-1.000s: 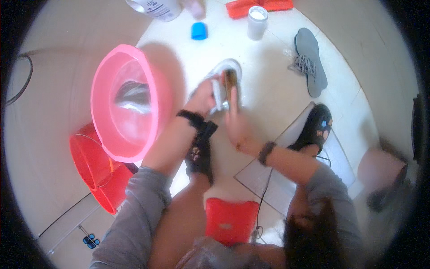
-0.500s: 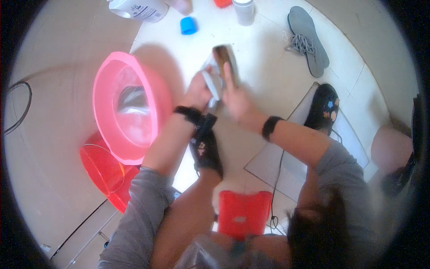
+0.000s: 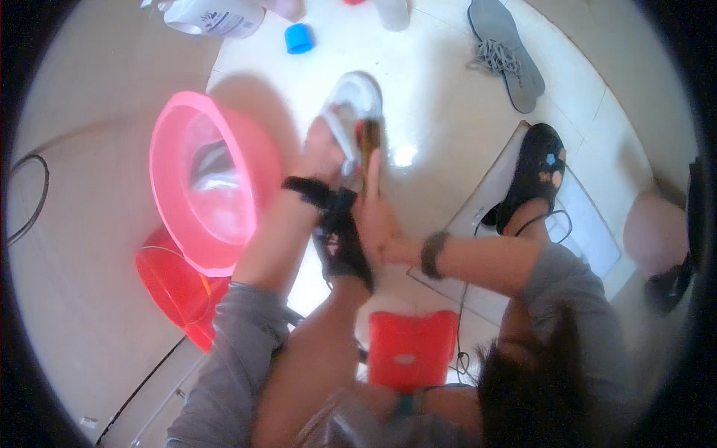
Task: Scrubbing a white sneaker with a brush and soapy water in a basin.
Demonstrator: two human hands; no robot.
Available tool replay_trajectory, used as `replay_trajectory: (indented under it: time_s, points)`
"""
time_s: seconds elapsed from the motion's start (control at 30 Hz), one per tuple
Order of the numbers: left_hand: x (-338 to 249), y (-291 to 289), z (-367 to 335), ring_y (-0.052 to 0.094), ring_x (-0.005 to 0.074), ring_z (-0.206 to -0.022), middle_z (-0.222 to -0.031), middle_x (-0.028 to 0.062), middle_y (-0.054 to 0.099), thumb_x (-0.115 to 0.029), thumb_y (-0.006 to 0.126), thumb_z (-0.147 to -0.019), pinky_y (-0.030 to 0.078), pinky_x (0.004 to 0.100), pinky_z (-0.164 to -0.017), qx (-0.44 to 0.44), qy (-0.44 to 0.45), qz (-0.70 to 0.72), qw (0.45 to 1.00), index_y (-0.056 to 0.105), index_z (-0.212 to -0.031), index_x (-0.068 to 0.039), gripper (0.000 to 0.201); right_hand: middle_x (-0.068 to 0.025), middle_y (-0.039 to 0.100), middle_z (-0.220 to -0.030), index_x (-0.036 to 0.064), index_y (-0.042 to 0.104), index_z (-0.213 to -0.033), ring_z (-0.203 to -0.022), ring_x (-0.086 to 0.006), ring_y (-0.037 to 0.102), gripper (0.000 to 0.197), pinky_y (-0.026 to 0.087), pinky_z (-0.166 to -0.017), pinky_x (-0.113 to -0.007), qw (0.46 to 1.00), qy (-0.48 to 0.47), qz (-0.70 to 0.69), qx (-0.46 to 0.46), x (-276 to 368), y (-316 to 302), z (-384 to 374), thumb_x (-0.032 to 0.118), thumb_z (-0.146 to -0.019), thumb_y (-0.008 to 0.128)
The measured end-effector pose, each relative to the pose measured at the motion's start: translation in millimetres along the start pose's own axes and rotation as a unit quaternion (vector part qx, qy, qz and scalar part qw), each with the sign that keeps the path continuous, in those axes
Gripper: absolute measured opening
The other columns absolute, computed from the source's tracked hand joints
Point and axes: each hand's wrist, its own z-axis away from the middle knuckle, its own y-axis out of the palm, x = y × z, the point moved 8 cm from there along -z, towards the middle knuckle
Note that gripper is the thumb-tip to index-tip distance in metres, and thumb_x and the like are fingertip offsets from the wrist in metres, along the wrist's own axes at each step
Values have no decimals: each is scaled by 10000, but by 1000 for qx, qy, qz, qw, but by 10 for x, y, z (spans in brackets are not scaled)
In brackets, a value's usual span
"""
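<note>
A pale grey-white shoe (image 3: pixel 364 91) is gripped by my left hand (image 3: pixel 321 149), its rounded end pointing away from me over the tiled floor. My right hand (image 3: pixel 377 224) is closed round a wooden-handled brush (image 3: pixel 369 142), held against the right side of the shoe. Motion blur hides the bristles and the exact contact. To the left of my hands tilts a pink basin (image 3: pixel 260 179) with a greyish-white thing in it that I cannot make out.
A red bucket (image 3: pixel 168 280) sits below the basin. Farther off are a blue cap (image 3: pixel 299 39), a white jug (image 3: pixel 213 16) and grey insoles (image 3: pixel 525 86) with laces (image 3: pixel 497 56) on top. Close to me is a red stool (image 3: pixel 413 351). A cable (image 3: pixel 464 299) crosses the floor.
My right hand and the brush have drawn back toward me. More of the shoe's far end now shows. The whole view has shifted slightly.
</note>
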Motion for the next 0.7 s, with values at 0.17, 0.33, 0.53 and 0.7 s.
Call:
replay_trajectory:
  time_s: [0.17,0.33,0.53,0.7]
  points:
    - [-1,-185,-43,544,367,-1062,-1175,201,532,-329,300,-1027,469,495,-948,46,20,0,999,400,-1303,-2,440,-278,625,-730,155,-164,-1490,-608,-408,622,822,468,-518,-476,999,-21,-35,-9,229,-202,-182,140,-958,463]
    - [1,-271,-122,550,357,-1053,-1161,211,536,-341,323,-1025,476,522,-921,72,-7,22,997,428,-1268,-5,428,-307,630,-775,187,-172,-1492,-622,-422,625,856,470,-540,-497,1000,-13,5,10,23,102,138,168,-951,492]
    - [-151,-84,218,591,306,-1034,-1093,169,598,-290,410,-1016,499,424,-896,98,-23,11,995,485,-1230,-3,366,-284,636,-812,168,-146,-1495,-705,-432,634,840,489,-624,-500,991,-110,19,-67,80,-370,-627,169,-942,485]
    - [-222,-157,681,560,278,-1104,-1190,138,589,-367,454,-987,458,395,-957,31,-41,6,999,463,-1329,-30,480,-251,632,-727,196,-97,-1503,-601,-405,629,776,509,-568,-499,988,-115,7,-107,-197,-742,-619,193,-958,455]
